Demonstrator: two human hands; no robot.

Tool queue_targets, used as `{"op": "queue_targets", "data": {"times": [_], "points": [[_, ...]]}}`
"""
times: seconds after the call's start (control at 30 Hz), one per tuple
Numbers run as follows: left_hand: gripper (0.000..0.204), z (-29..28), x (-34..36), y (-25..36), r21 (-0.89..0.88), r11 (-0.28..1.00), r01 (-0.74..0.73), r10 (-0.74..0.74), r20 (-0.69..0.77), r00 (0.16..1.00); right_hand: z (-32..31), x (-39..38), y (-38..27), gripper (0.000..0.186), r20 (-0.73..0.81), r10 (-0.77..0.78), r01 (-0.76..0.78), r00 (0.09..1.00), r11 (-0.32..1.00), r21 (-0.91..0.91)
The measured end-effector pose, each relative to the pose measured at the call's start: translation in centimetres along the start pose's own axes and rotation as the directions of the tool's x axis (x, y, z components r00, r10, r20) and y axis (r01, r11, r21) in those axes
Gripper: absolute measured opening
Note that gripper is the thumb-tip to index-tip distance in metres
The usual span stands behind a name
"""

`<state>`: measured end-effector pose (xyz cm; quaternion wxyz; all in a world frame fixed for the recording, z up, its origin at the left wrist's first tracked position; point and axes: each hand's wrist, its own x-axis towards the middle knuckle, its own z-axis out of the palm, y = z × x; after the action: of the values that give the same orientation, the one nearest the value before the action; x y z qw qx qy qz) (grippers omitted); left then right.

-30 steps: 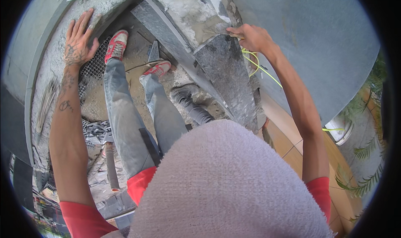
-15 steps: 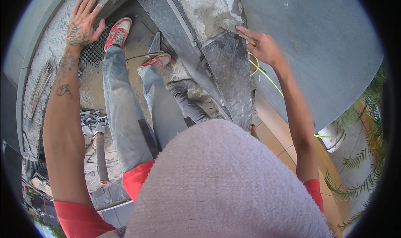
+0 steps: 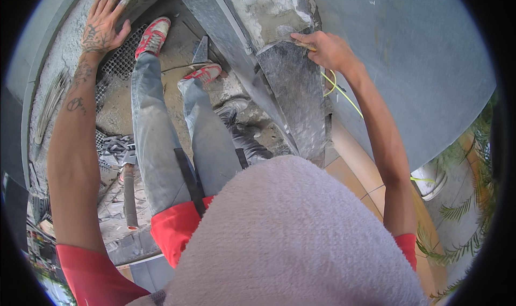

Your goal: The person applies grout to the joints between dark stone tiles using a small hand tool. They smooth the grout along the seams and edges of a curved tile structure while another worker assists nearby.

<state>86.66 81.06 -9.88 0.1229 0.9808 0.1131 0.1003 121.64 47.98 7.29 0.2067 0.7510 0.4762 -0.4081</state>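
My left hand (image 3: 103, 24), tattooed, rests with fingers apart on the rough cement top of a curved ledge (image 3: 62, 64) at upper left. At upper middle my right hand (image 3: 322, 51) holds a trowel (image 3: 303, 45) by its yellowish handle, its index finger extended forward. The trowel is at a patch of pale wet mortar (image 3: 269, 13), just beside the upper end of a mottled dark stone slab (image 3: 290, 91); much of the blade is hard to make out.
My sneakers (image 3: 153, 37) stand on a dusty floor beside plastic mesh (image 3: 121, 59). Another person's dark trouser leg (image 3: 247, 139) is near mine. Grey offcuts (image 3: 115, 150), a pipe (image 3: 130, 198), yellow cord (image 3: 349, 102), a large grey panel (image 3: 403, 53) and plants (image 3: 457, 214) surround me.
My right hand has shifted slightly left with the trowel at the mortar. The view has shifted a little. The other person's dark leg and shoe have moved.
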Motion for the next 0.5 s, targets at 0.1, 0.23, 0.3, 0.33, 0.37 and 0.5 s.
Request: {"op": "queue_targets", "data": {"times": [0.1,0.23,0.3,0.33,0.37,0.5], "points": [[0.060,0.2,-0.2,-0.3,-0.021,1.000,-0.014,0.013,-0.041,0.999,-1.2,0.6,-0.4,0.064,0.060,-0.009,0.012,0.998,0.998,-0.055],[0.060,0.3,-0.3,-0.4,-0.016,1.000,0.009,-0.009,-0.015,1.000,-2.9,0.5,-1.4,0.064,0.164,0.017,-0.002,0.986,0.996,-0.087],[0.060,0.3,-0.1,-0.2,-0.026,0.999,0.027,-0.027,0.000,1.000,-3.6,0.3,-1.5,0.065,0.179,-0.001,0.018,0.984,0.995,-0.094],[0.060,0.2,0.0,0.0,-0.036,0.999,0.023,-0.023,-0.009,1.000,-3.7,0.0,-0.9,0.065,0.162,-0.031,0.046,0.986,0.995,-0.088],[0.060,0.0,0.1,0.2,-0.045,0.999,0.019,-0.020,-0.017,1.000,-3.9,-0.2,-0.4,0.065,0.145,-0.063,0.075,0.987,0.994,-0.083],[0.062,-0.2,-0.2,0.0,-0.083,0.997,0.009,-0.013,-0.046,0.999,-5.1,-0.9,0.2,0.068,0.039,0.025,-0.029,0.999,0.993,0.112]]}}
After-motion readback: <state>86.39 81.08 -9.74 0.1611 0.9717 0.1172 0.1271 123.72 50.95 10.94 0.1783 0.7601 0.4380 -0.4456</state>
